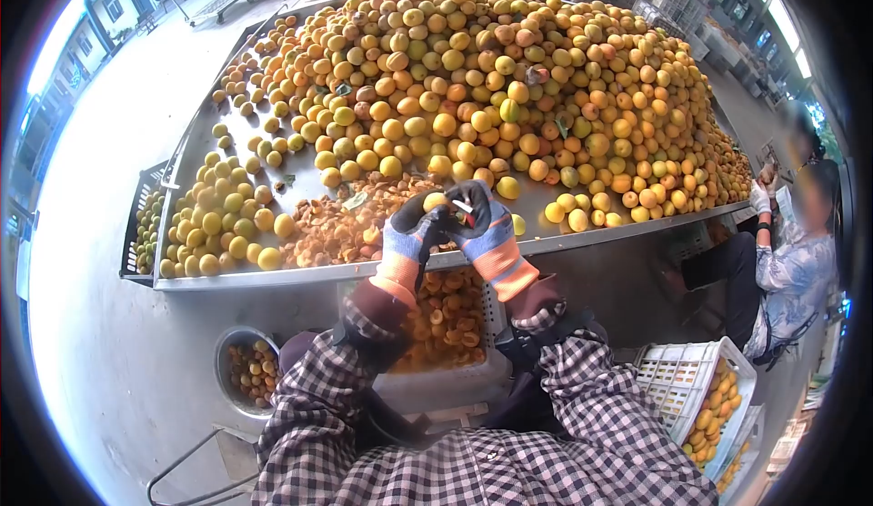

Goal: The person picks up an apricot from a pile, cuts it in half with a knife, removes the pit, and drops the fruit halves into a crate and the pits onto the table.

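Note:
My left hand (407, 235), in a grey, blue and orange glove, is closed around an apricot (436, 201) above the table's front edge. Close beside it, my right hand (486, 231), gloved alike, grips a small tool with a white and red part (466, 209), perhaps a knife; its blade is hidden. Both hands meet at the fingertips. Just left of them lies a heap of opened apricot halves (332, 229). Below my wrists, a white crate (492, 310) holds more halves (446, 320).
A large pile of whole apricots (509, 88) covers much of the metal table (198, 147). Greener ones (218, 210) are grouped at left, beside a black crate (136, 274). A metal bucket (223, 380) and fruit-filled crates (677, 388) stand low. Another person (791, 274) sits at right.

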{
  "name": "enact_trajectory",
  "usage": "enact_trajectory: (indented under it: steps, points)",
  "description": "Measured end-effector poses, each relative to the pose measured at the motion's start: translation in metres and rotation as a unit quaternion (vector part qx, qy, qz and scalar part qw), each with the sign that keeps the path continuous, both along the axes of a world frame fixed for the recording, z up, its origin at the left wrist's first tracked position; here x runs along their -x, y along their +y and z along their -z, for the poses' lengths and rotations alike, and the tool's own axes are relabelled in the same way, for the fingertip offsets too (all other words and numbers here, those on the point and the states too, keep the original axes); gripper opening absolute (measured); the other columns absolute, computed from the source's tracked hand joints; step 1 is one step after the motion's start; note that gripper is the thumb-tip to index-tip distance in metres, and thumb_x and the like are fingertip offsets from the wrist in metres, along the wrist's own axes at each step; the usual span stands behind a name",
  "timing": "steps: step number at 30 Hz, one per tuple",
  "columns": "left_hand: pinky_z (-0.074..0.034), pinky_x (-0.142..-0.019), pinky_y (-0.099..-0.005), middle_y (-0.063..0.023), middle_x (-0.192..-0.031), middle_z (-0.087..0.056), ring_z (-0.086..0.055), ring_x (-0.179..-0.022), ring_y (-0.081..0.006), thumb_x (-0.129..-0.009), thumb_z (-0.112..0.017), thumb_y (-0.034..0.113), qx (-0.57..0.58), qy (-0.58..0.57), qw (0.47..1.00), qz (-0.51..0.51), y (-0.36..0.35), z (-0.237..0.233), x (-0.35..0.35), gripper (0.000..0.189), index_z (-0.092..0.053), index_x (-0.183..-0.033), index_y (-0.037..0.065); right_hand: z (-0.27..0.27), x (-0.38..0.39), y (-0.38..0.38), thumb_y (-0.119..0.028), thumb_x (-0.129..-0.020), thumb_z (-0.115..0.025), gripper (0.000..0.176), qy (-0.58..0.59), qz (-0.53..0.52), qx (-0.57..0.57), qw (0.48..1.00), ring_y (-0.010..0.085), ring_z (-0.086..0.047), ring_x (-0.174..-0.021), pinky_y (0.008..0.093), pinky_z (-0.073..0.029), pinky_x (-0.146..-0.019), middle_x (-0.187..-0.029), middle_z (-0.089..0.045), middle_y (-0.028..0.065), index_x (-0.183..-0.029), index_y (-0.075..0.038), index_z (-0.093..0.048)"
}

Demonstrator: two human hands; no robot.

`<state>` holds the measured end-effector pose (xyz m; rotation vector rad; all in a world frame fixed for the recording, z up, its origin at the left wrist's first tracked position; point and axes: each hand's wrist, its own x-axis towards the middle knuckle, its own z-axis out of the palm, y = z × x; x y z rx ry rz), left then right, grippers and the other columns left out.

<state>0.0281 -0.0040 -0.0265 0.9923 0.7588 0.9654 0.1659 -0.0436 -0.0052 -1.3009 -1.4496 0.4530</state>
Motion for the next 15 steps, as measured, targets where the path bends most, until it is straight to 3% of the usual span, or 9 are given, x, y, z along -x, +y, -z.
enact_trajectory:
  steps: [3, 5, 7, 9, 11, 12, 15]
  points:
    - [-0.055, -0.074, -0.0249, -0.0080, -0.110, -0.063, -0.064, -0.091, -0.0142, -0.087, -0.066, 0.005, 0.035, -0.048, 0.998, 0.008, -0.001, -0.016, 0.009, 0.041, -0.055, -0.125, 0.000, -0.017, -0.001, -0.007, -0.005, -0.081, -0.073, 0.026, -0.040, -0.002, 0.044, 0.998, 0.0101, -0.059, -0.081, 0.0267, -0.050, -0.074, -0.091, -0.065, 0.0041, -0.103, -0.002, -0.059]
    - [-0.056, -0.078, -0.0295, -0.0069, -0.109, -0.063, -0.065, -0.093, -0.0163, -0.087, -0.065, 0.006, -0.031, -0.023, 0.999, 0.009, 0.005, -0.023, 0.014, 0.042, -0.053, -0.127, 0.002, -0.021, -0.009, -0.009, -0.006, -0.083, -0.071, 0.025, -0.034, -0.014, 0.062, 0.997, 0.0101, -0.060, -0.081, 0.0266, -0.050, -0.074, -0.092, -0.065, 0.0053, -0.105, -0.001, -0.060]
    - [-0.055, -0.079, -0.0275, -0.0062, -0.110, -0.062, -0.063, -0.095, -0.0150, -0.083, -0.067, 0.003, -0.052, -0.017, 0.998, 0.016, 0.010, -0.030, 0.019, 0.044, -0.054, -0.126, 0.001, -0.021, -0.017, -0.010, -0.004, -0.084, -0.070, 0.026, 0.031, -0.098, 0.090, 0.991, 0.0109, -0.062, -0.082, 0.0254, -0.050, -0.074, -0.093, -0.067, 0.0056, -0.108, -0.004, -0.062]
    - [-0.054, -0.084, -0.0270, -0.0067, -0.118, -0.060, -0.062, -0.099, -0.0151, -0.078, -0.071, -0.002, -0.082, 0.021, 0.996, 0.025, 0.016, -0.026, 0.022, 0.050, -0.055, -0.125, 0.001, -0.019, -0.019, -0.009, -0.008, -0.085, -0.069, 0.024, 0.019, -0.122, 0.050, 0.991, 0.0111, -0.064, -0.083, 0.0254, -0.050, -0.075, -0.091, -0.068, 0.0072, -0.108, -0.003, -0.063]
    - [-0.052, -0.086, -0.0274, -0.0065, -0.116, -0.062, -0.062, -0.100, -0.0151, -0.077, -0.074, 0.000, -0.078, -0.024, 0.996, 0.036, 0.016, -0.026, 0.023, 0.050, -0.056, -0.123, 0.001, -0.023, -0.018, -0.013, -0.012, -0.087, -0.068, 0.024, -0.134, -0.089, 0.097, 0.982, 0.0145, -0.065, -0.082, 0.0276, -0.050, -0.074, -0.089, -0.068, 0.0104, -0.108, -0.002, -0.063]
    - [-0.052, -0.087, -0.0281, -0.0066, -0.115, -0.063, -0.061, -0.101, -0.0153, -0.076, -0.074, 0.000, -0.083, -0.028, 0.995, 0.047, 0.015, -0.028, 0.023, 0.049, -0.057, -0.122, 0.000, -0.028, -0.016, -0.015, -0.015, -0.088, -0.068, 0.024, -0.113, -0.091, 0.104, 0.984, 0.0208, -0.065, -0.079, 0.0305, -0.049, -0.072, -0.088, -0.068, 0.0139, -0.107, -0.002, -0.063]
    - [-0.051, -0.089, -0.0290, -0.0069, -0.112, -0.064, -0.061, -0.102, -0.0156, -0.075, -0.075, 0.000, -0.083, -0.029, 0.994, 0.064, 0.015, -0.032, 0.025, 0.050, -0.057, -0.121, 0.000, -0.030, -0.015, -0.020, -0.014, -0.087, -0.068, 0.023, -0.077, -0.093, 0.102, 0.987, 0.0268, -0.064, -0.076, 0.0325, -0.049, -0.070, -0.087, -0.067, 0.0152, -0.107, -0.003, -0.064]
